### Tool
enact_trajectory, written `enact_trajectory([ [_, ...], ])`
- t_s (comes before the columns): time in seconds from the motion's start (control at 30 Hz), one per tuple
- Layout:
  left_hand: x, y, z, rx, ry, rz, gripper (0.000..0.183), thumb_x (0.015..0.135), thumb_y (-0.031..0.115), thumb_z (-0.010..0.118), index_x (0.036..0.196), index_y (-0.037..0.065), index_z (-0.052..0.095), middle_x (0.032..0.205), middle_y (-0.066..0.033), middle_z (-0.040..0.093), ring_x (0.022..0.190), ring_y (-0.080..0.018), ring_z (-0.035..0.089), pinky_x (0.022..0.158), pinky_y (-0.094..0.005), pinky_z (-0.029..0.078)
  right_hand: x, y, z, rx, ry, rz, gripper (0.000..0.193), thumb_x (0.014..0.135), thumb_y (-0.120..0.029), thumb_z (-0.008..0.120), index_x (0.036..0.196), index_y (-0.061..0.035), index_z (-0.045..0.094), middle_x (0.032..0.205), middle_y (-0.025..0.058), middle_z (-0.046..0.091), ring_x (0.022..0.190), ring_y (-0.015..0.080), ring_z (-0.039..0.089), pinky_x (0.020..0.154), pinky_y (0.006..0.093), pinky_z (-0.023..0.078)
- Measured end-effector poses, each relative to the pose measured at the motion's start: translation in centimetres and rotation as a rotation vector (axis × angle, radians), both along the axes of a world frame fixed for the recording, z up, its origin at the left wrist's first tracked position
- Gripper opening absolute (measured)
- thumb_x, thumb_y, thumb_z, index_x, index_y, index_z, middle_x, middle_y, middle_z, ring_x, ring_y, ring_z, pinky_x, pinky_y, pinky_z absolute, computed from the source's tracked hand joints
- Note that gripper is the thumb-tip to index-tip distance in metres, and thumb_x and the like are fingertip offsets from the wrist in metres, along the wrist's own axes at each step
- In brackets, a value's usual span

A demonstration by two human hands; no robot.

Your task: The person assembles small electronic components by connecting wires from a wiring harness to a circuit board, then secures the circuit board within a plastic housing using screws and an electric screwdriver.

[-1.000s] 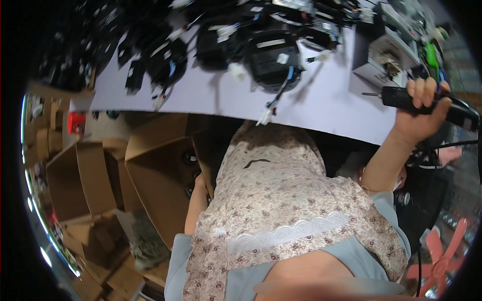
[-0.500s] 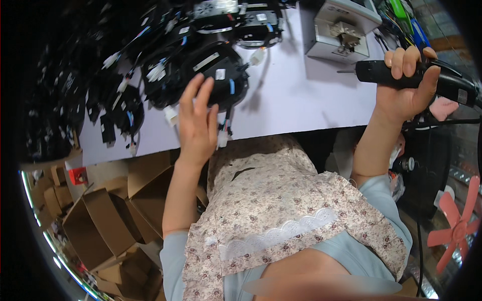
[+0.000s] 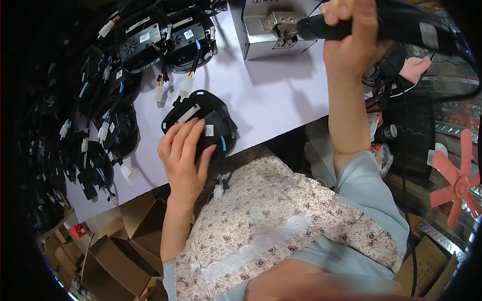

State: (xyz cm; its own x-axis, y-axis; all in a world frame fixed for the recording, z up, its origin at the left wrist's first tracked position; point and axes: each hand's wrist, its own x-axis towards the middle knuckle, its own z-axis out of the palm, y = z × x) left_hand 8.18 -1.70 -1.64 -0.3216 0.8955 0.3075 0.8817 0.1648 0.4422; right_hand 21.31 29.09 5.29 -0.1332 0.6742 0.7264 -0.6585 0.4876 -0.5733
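Observation:
My left hand (image 3: 183, 158) lies over the near left part of a black plastic housing (image 3: 216, 118), fingers curled on its top and thumb at its near side. A blue-sleeved cable runs from the housing to a white connector (image 3: 218, 192) hanging over the table's front edge. My right hand (image 3: 354, 47) is raised at the upper right, wrapped round a black electric screwdriver (image 3: 321, 27). The driver's nose points left into the front of a silver metal box, which looks like a screw feeder (image 3: 256, 42); its bit is hidden there.
Several more black housings (image 3: 143, 37) with cables and white connectors crowd the left and back of the white table (image 3: 271, 113). A pink cloth (image 3: 414, 68) and cables lie at the right. Open cardboard boxes (image 3: 115, 266) stand below left, a pink fan (image 3: 459, 185) at far right.
The view has shifted. My left hand has settled on the housing, which now sits apart from the others near the front edge. My right hand has brought the screwdriver left to the metal box.

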Motion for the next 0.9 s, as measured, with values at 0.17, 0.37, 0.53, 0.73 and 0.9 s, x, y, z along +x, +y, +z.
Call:
enact_trajectory([
  [0.17,-0.1,0.1,-0.3,0.025,0.039,0.045,0.058,0.077,0.023,0.085,0.131,0.009,0.067,0.13,-0.0072,0.067,0.118,-0.0299,0.054,0.106,-0.0419,0.034,-0.9,0.5,1.4,0.078,-0.314,0.119,0.03,0.093,-0.005,0.074,0.116,0.0021,0.057,0.073,-0.0003,0.061,0.055,0.0101,0.057,0.052,0.0259,0.046],
  [0.37,-0.2,0.4,0.0,0.006,0.123,0.109,0.06,0.073,0.028,0.089,0.127,0.01,0.07,0.134,-0.0099,0.058,0.125,-0.0325,0.048,0.109,-0.044,0.032,-1.6,-2.6,2.2,0.064,-0.207,-0.081,0.015,0.092,-0.008,0.076,0.101,0.001,0.068,0.071,0.001,0.064,0.053,0.0089,0.057,0.051,0.0239,0.045],
  [0.53,-0.7,0.2,-1.1,0.096,0.022,0.087,0.058,0.072,0.025,0.09,0.124,0.008,0.07,0.148,-0.0142,0.046,0.136,-0.0366,0.042,0.114,-0.0466,0.031,-2.0,-4.6,-0.6,-0.057,-0.012,0.392,0.025,0.097,-0.013,0.072,0.117,-0.0019,0.062,0.075,0.0024,0.065,0.054,0.0087,0.057,0.051,0.0236,0.048],
  [0.73,-0.5,0.7,-0.8,0.061,0.033,0.102,0.056,0.072,0.023,0.09,0.122,0.007,0.069,0.144,-0.0138,0.051,0.138,-0.0375,0.041,0.116,-0.0479,0.031,-3.1,-10.5,-1.4,-0.33,-0.379,0.323,0.035,0.09,-0.009,0.081,0.12,-0.0033,0.065,0.083,-0.0001,0.069,0.068,0.0035,0.063,0.057,0.019,0.049],
  [0.9,-0.4,0.7,-1.2,0.094,-0.011,0.108,0.057,0.071,0.023,0.09,0.12,0.005,0.067,0.143,-0.0141,0.051,0.138,-0.0401,0.038,0.114,-0.0503,0.032,-3.7,-11.2,-2.5,-0.168,-0.415,0.368,0.034,0.088,-0.004,0.082,0.117,-0.0005,0.064,0.087,-0.0009,0.069,0.075,0.0041,0.064,0.063,0.0197,0.051],
])
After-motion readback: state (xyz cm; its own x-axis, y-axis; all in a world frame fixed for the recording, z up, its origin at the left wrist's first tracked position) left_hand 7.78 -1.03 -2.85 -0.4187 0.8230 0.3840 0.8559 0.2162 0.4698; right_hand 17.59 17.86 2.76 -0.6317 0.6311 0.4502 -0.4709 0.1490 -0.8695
